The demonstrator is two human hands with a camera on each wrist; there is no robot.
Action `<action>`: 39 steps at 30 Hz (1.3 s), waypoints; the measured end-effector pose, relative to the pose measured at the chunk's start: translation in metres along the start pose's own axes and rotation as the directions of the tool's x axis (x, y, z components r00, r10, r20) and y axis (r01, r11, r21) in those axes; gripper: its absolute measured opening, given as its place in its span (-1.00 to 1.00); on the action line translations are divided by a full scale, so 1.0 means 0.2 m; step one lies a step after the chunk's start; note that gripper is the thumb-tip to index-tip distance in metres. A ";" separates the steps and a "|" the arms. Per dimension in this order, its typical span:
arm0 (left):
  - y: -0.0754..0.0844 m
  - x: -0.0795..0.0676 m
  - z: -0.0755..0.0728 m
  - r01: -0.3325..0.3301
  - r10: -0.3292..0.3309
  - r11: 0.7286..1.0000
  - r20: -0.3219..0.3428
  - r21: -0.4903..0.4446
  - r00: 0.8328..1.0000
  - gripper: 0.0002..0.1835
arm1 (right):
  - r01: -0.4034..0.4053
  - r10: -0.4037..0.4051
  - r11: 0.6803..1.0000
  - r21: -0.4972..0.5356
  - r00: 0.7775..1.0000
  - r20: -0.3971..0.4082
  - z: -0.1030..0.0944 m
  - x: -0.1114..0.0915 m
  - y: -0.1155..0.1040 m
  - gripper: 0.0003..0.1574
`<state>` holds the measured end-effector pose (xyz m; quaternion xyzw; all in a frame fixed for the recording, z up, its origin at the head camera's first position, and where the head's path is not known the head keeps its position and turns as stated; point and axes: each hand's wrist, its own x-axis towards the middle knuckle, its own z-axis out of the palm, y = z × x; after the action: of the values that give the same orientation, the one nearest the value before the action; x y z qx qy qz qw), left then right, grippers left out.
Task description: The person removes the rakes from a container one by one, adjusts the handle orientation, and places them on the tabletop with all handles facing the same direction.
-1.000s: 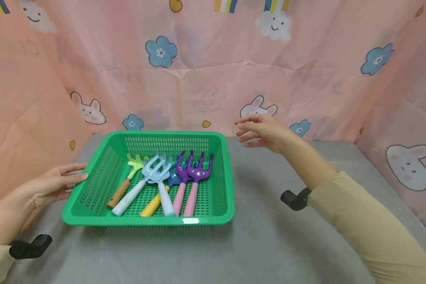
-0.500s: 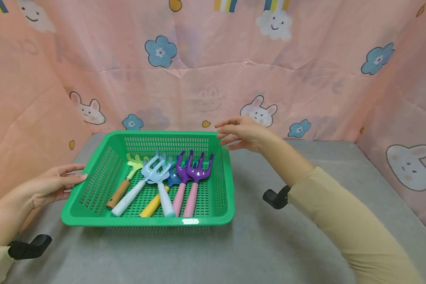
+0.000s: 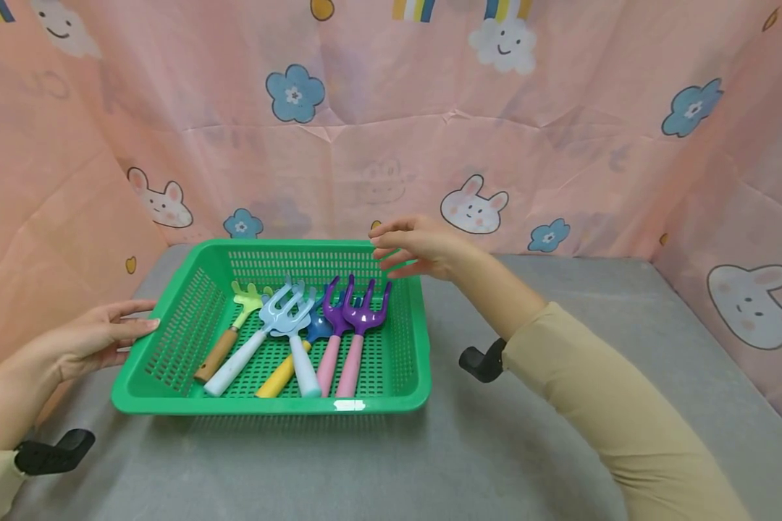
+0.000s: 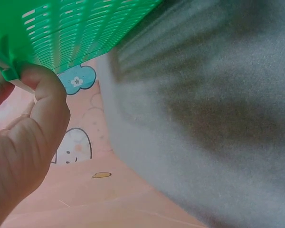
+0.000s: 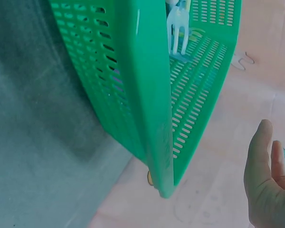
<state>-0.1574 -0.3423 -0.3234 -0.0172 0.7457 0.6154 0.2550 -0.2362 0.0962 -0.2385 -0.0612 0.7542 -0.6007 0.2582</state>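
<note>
A green plastic basket (image 3: pixel 270 407) sits on the grey table. My left hand (image 3: pixel 98 340) pinches its left rim between thumb and fingers, which the left wrist view shows close up. Over the far right corner hovers my right hand (image 3: pixel 423 250), fingers loosely extended and holding nothing. Inside lie several garden hand forks: a light green rake with a wooden handle (image 3: pixel 218 354), overlapping pale blue forks (image 3: pixel 287 315), and two purple forks with pink handles (image 3: pixel 365 316). Partly covered beneath them is a blue-headed tool with a yellow handle (image 3: pixel 280 376).
Pink printed cloth (image 3: pixel 391 145) hangs behind and at both sides of the grey table (image 3: pixel 560 405). Black wrist mounts (image 3: pixel 482 362) stick out below both forearms.
My right hand has moved left, from beside the basket to above its far right corner. The left hand, basket and forks have stayed in place.
</note>
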 end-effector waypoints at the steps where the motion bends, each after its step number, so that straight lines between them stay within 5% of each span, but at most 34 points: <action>1: 0.00 0.00 0.00 0.001 -0.001 1.000 0.000 0.008 1.000 -0.23 | -0.003 0.003 1.000 0.001 1.000 0.000 0.01 0.00 0.00 -0.57; 6: -0.01 0.00 -0.01 -0.006 0.006 1.000 -0.005 0.004 1.000 -0.30 | -0.009 0.009 1.000 0.015 1.000 0.007 0.05 0.02 0.00 -0.54; 12: -0.02 0.00 -0.01 -0.027 0.029 0.997 0.019 -0.065 0.999 -0.62 | -0.009 0.008 1.000 0.013 0.999 0.032 0.10 0.05 0.00 -0.55; 19: 0.01 0.01 0.00 0.013 -0.013 1.000 -0.002 0.020 1.000 -0.18 | -0.015 0.014 1.000 0.011 0.998 0.055 0.17 0.08 0.00 -0.60; 39: 0.00 0.01 0.00 0.011 -0.011 1.000 0.013 0.020 1.000 -0.21 | -0.083 0.083 0.997 -0.007 0.986 0.142 0.41 0.18 0.01 -0.61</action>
<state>-0.1583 -0.3425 -0.3242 -0.0147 0.7501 0.6064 0.2635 -0.2291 0.0109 -0.2641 -0.0726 0.7359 -0.5831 0.3362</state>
